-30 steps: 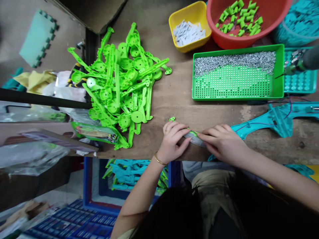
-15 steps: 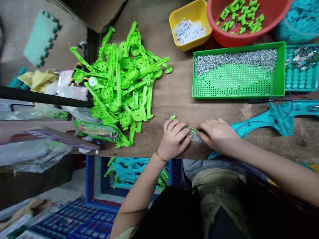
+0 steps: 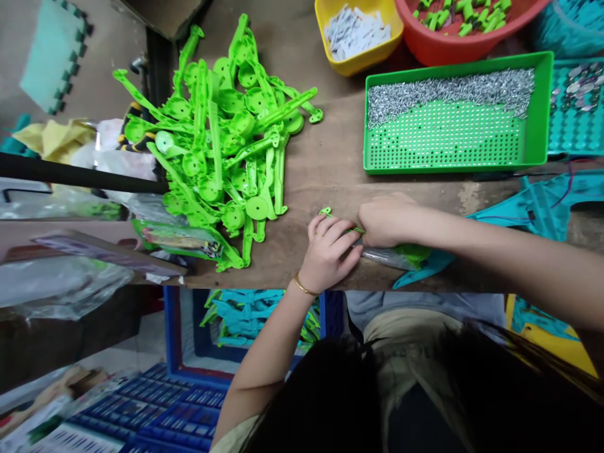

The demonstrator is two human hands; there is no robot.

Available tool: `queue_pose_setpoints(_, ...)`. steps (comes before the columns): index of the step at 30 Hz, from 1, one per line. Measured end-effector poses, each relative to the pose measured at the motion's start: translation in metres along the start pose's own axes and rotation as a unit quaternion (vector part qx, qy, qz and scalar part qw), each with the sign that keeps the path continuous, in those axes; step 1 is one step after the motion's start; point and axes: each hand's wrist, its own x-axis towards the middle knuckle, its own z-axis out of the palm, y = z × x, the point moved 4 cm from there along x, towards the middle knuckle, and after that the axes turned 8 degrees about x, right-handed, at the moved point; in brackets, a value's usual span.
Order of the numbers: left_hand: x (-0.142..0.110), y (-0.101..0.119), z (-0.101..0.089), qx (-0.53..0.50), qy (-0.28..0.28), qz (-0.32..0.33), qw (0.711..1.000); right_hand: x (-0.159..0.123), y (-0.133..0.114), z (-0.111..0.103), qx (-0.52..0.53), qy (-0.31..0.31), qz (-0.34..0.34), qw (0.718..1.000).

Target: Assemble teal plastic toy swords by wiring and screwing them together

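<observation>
My left hand (image 3: 330, 251), with a ring and a bracelet, is closed over a green plastic arm piece (image 3: 325, 211) lying on the table. The piece's small tip shows past my fingers. My right hand (image 3: 389, 220) is curled into a fist right beside my left fingertips, and whatever it grips is hidden. Below the right wrist lie a clear plastic piece (image 3: 384, 257) and a rounded green plastic end (image 3: 415, 254); whether they belong to the held piece I cannot tell. A turquoise plastic frame (image 3: 507, 211) lies partly under my right forearm.
A heap of green arm pieces (image 3: 212, 145) lies at left. At the back stand a green tray (image 3: 453, 168) of small metal pins, a yellow bowl (image 3: 361, 66) of white strips and a red basin (image 3: 438, 50) of green parts. A blue crate (image 3: 174, 340) sits below the table edge.
My right hand has moved slightly left and up and curled into a fist, uncovering the rounded green end. The left hand keeps its hold. The whole view has shifted a little.
</observation>
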Motion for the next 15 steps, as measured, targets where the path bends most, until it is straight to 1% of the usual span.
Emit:
queue_pose_setpoints(2, 0.000, 0.000, 0.000, 0.003, 0.001, -0.004, 1.000, -0.001, 0.004, -0.001, 0.001, -0.034, -0.008, 0.999)
queue_pose_setpoints(4, 0.001, -0.001, 0.001, 0.002, -0.008, -0.016, 1.000, -0.006, 0.009, -0.001, 0.025, -0.071, -0.032, 0.997)
queue_pose_setpoints(6, 0.001, -0.001, 0.002, 0.000, -0.017, -0.025, 1.000, -0.011, 0.014, 0.000, 0.050, -0.084, -0.055, 0.994)
queue_pose_setpoints(10, 0.001, -0.001, 0.002, -0.008, -0.017, -0.028, 0.999, -0.014, 0.017, 0.004, 0.043, -0.062, -0.041, 0.996)
queue_pose_setpoints(15, 0.001, 0.000, 0.002, -0.008, -0.005, -0.023, 1.000, -0.014, 0.009, 0.010, 0.024, -0.033, 0.016, 0.999)
